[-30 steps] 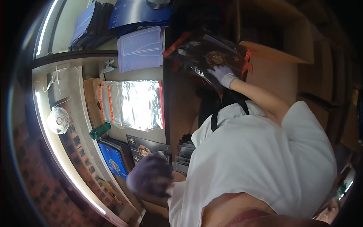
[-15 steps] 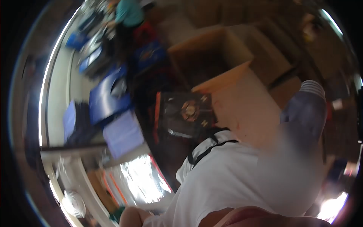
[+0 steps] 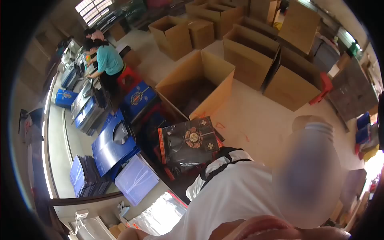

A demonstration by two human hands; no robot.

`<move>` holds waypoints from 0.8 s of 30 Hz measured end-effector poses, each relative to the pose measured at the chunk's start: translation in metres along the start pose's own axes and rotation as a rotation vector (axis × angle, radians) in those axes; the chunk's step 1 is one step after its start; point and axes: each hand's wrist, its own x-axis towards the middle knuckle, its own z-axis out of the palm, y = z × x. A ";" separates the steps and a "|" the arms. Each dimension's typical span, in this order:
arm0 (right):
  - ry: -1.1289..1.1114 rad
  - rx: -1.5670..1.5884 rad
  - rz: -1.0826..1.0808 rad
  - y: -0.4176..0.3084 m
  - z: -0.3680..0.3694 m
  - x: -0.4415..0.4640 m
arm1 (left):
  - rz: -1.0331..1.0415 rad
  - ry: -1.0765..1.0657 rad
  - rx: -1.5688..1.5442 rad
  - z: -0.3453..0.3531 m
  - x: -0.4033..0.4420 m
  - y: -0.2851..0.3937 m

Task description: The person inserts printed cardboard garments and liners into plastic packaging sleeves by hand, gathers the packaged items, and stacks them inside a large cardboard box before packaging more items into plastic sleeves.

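Neither of my hands can be made out. My white shirt (image 3: 232,192) fills the lower middle, and a bit of bare arm (image 3: 131,234) shows at the bottom left, its hand out of sight. Just beyond the shirt lies a stack of black printed bags (image 3: 176,150) with an orange edge and a round emblem, under shiny plastic. Blue glossy bags (image 3: 108,142) and a pale violet sheet or bag (image 3: 137,179) are on the left. At the lower right, purple-grey cloth with a striped band (image 3: 320,127) is smeared; what it hides cannot be told.
An open cardboard box (image 3: 216,96) stands on the floor beyond the stack. Several more boxes (image 3: 252,56) are behind it. Along the left runs a white worktable (image 3: 60,160) with piles of bags; a person in a teal shirt (image 3: 109,61) works there. A red stool (image 3: 127,77) is beside them.
My view has swung, so the worktable, bags and boxes sit lower in the picture and more of the room behind shows. The earlier blur has cleared. No object has visibly been moved.
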 end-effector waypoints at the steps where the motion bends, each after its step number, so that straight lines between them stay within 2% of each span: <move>1: -0.017 -0.003 -0.013 -0.004 0.000 0.004 | 0.010 -0.002 -0.005 -0.003 0.001 -0.001; 12: 0.171 -0.183 0.211 -0.070 -0.013 0.005 | 0.118 -0.003 -0.053 -0.026 0.015 -0.008; 16: 0.308 -0.286 0.279 -0.099 -0.018 -0.006 | 0.207 -0.009 -0.087 -0.028 0.035 -0.019; 18: 0.453 -0.459 0.290 -0.110 -0.016 -0.010 | 0.249 -0.013 -0.096 -0.026 0.048 -0.026; 20: 0.600 -0.850 0.367 -0.121 -0.013 -0.016 | 0.284 -0.023 -0.117 -0.021 0.063 -0.034; 22: 0.656 -1.127 0.543 -0.139 -0.006 -0.018 | 0.314 -0.044 -0.158 -0.008 0.079 -0.045; 24: 0.637 -1.223 0.769 -0.163 0.000 -0.016 | 0.300 -0.134 -0.197 0.012 0.101 -0.055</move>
